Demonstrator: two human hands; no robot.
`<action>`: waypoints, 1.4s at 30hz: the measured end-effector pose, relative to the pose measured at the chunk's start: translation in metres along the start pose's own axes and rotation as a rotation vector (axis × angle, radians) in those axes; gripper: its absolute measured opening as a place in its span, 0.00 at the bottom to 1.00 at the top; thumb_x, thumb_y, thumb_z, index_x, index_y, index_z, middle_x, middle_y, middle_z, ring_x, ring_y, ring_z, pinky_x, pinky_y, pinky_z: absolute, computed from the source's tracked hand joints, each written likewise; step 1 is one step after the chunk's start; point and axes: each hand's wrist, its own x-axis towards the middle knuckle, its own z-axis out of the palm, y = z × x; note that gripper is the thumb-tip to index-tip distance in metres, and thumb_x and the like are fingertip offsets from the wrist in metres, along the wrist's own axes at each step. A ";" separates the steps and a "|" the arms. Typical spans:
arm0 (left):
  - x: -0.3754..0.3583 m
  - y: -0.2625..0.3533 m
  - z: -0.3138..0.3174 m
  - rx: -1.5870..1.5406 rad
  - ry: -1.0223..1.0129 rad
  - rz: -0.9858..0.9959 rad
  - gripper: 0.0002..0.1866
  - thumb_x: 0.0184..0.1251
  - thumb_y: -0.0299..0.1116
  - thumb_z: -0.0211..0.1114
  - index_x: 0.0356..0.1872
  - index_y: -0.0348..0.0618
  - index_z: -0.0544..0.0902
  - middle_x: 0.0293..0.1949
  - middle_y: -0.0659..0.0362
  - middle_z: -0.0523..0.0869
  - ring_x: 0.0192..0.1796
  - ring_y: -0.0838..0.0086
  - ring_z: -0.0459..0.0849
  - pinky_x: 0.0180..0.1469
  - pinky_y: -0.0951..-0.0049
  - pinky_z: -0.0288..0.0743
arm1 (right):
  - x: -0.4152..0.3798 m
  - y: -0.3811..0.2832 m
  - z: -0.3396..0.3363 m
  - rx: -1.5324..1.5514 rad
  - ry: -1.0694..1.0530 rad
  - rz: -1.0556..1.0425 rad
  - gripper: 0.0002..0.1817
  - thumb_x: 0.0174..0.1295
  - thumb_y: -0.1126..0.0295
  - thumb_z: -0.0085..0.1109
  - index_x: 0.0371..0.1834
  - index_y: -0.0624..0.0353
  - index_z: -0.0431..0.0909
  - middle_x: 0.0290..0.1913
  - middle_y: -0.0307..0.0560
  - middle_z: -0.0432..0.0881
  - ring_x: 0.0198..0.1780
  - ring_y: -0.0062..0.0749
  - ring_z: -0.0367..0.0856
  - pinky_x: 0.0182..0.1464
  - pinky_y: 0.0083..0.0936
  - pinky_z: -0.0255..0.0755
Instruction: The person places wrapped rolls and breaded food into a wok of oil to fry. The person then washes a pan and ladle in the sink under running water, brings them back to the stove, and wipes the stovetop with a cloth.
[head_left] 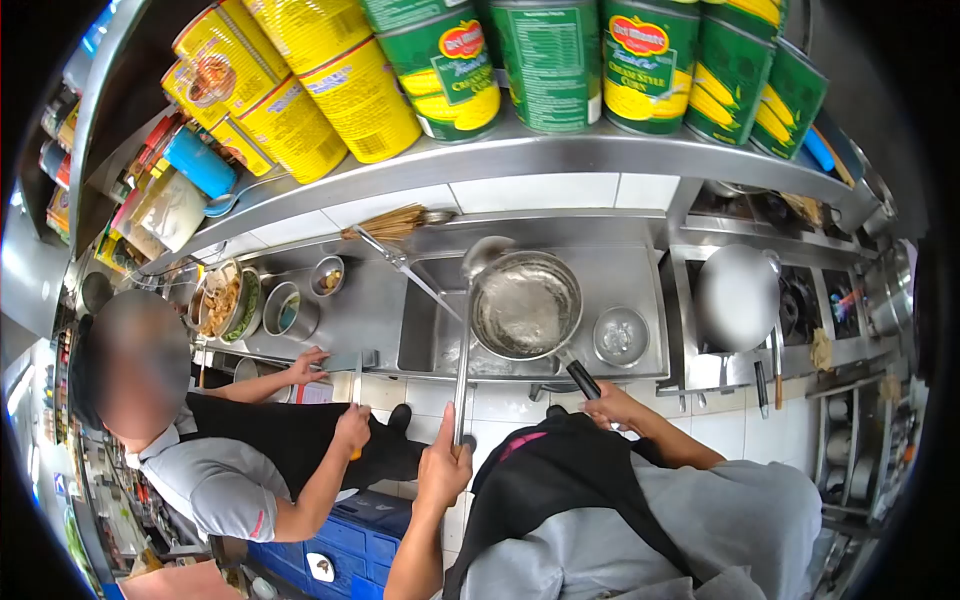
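Note:
My left hand [443, 468] is closed round the long metal handle of a ladle [463, 375]. The rounded head of the ladle overlaps the pan's upper left rim. Gripped in my right hand [613, 407] is the black handle of a metal saucepan [526, 305], which sits over the right part of the sink. Its inside is wet and greyish, with pale residue along the wall. Left of the ladle, a metal faucet [405, 265] reaches over the sink basin [425, 335]. A small metal bowl [621, 336] rests on the steel counter right of the pan.
At my left a co-worker [230, 470] holds a knife [357, 380] near the counter edge. Bowls of food [222, 303] stand on the counter's left end. A shelf [560, 155] with large cans [447, 65] hangs above; a gas stove [797, 305] is at right.

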 end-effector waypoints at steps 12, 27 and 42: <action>-0.024 -0.058 -0.038 0.586 0.068 -0.145 0.40 0.53 0.27 0.59 0.73 0.52 0.63 0.32 0.44 0.86 0.34 0.48 0.87 0.38 0.48 0.80 | -0.012 -0.020 -0.010 0.013 0.040 -0.006 0.16 0.57 0.77 0.63 0.37 0.52 0.62 0.15 0.35 0.64 0.11 0.19 0.61 0.12 0.21 0.54; 0.152 -0.047 -0.110 0.780 0.065 -0.208 0.40 0.57 0.34 0.64 0.74 0.56 0.62 0.45 0.43 0.87 0.49 0.52 0.87 0.52 0.55 0.80 | -0.014 -0.038 -0.017 0.068 0.018 -0.056 0.15 0.61 0.79 0.60 0.34 0.50 0.61 0.14 0.34 0.63 0.10 0.17 0.59 0.10 0.20 0.52; 0.074 -0.172 0.063 -0.118 0.074 -0.075 0.31 0.65 0.33 0.66 0.67 0.37 0.67 0.27 0.46 0.83 0.25 0.57 0.83 0.27 0.59 0.74 | -0.133 0.009 0.017 0.238 0.140 -0.127 0.13 0.64 0.77 0.59 0.38 0.52 0.62 0.14 0.32 0.61 0.12 0.16 0.58 0.13 0.20 0.51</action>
